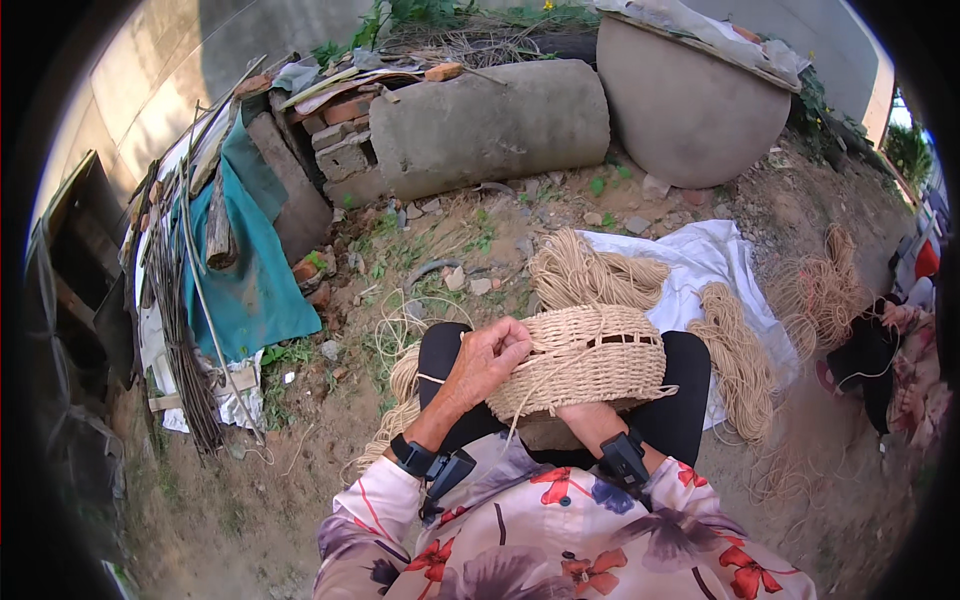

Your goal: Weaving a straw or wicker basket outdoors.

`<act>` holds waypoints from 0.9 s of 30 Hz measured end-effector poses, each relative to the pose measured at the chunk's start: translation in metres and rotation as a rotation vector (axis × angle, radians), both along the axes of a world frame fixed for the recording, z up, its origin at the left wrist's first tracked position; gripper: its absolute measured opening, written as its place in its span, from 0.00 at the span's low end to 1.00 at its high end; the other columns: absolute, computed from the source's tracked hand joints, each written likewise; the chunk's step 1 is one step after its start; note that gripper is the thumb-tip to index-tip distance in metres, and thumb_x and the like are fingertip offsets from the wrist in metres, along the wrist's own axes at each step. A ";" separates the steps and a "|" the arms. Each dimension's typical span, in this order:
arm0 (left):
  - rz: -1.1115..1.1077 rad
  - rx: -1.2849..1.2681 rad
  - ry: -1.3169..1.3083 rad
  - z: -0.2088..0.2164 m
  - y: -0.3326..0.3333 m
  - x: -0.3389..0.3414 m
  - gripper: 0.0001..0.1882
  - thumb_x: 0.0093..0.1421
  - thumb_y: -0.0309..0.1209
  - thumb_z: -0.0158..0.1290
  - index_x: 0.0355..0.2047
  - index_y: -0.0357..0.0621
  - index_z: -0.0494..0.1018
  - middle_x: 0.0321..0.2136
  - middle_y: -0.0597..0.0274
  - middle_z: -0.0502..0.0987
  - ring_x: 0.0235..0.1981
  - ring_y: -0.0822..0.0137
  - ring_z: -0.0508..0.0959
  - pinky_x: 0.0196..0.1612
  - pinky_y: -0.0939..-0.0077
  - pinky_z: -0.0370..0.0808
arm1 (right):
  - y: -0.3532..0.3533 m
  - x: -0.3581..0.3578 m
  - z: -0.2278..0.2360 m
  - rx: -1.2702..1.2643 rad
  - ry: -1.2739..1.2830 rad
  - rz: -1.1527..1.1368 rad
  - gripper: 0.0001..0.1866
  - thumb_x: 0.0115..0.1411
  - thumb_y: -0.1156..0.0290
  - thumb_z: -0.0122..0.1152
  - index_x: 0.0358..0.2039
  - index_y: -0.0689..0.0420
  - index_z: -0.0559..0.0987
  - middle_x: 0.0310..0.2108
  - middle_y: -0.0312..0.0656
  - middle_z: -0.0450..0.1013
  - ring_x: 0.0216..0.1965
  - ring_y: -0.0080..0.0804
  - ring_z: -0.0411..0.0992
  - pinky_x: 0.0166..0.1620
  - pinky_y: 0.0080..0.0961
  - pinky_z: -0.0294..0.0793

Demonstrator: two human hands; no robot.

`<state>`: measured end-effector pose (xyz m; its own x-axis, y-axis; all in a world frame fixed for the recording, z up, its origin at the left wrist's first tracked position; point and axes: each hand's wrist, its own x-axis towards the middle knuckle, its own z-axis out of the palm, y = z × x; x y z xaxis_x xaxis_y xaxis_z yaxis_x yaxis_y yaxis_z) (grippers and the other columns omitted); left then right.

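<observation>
A woven basket of tan cord rests across my lap, with a row of gaps in the weave near its far edge. My left hand is at the basket's left side, fingers closed in a pinch on a strand of cord. My right hand reaches inside the basket from the near side, and its fingers are hidden by the woven wall. A loose cord end hangs across the front of the weave, and a short loop sticks out at the right.
Tan cord bundles lie beyond my knees, partly on a white sheet. More cord is at the right. Another person sits at the far right. A concrete cylinder, a large rounded vessel and teal cloth stand farther off.
</observation>
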<state>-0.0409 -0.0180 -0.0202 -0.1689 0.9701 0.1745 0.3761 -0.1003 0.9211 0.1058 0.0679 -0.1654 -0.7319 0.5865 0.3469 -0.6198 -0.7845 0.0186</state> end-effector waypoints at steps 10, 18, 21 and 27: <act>-0.002 0.085 0.098 -0.010 0.000 -0.001 0.07 0.58 0.30 0.57 0.31 0.39 0.76 0.22 0.67 0.75 0.23 0.77 0.72 0.28 0.78 0.71 | -0.016 0.005 0.039 0.064 -0.666 -0.263 0.30 0.68 0.48 0.46 0.59 0.59 0.66 0.58 0.49 0.67 0.56 0.44 0.68 0.62 0.42 0.68; 0.050 0.157 0.383 -0.001 0.005 0.007 0.09 0.57 0.32 0.58 0.32 0.38 0.77 0.24 0.59 0.77 0.25 0.70 0.76 0.32 0.73 0.73 | -0.014 0.010 0.036 -0.074 -0.547 -0.145 0.33 0.67 0.44 0.46 0.61 0.57 0.65 0.61 0.48 0.64 0.61 0.43 0.63 0.66 0.45 0.61; 0.035 0.256 0.554 0.004 0.007 0.006 0.09 0.57 0.32 0.56 0.32 0.37 0.76 0.26 0.52 0.78 0.26 0.58 0.78 0.32 0.67 0.74 | -0.011 0.011 0.028 -0.020 -0.473 -0.125 0.32 0.67 0.46 0.47 0.61 0.57 0.65 0.61 0.46 0.64 0.61 0.42 0.64 0.66 0.43 0.62; -0.029 0.045 0.626 0.012 0.022 -0.001 0.11 0.56 0.35 0.57 0.30 0.39 0.75 0.27 0.47 0.78 0.27 0.51 0.78 0.30 0.61 0.73 | -0.006 0.013 0.010 0.065 -0.482 -0.101 0.27 0.67 0.52 0.53 0.60 0.56 0.67 0.58 0.43 0.67 0.59 0.37 0.66 0.64 0.40 0.66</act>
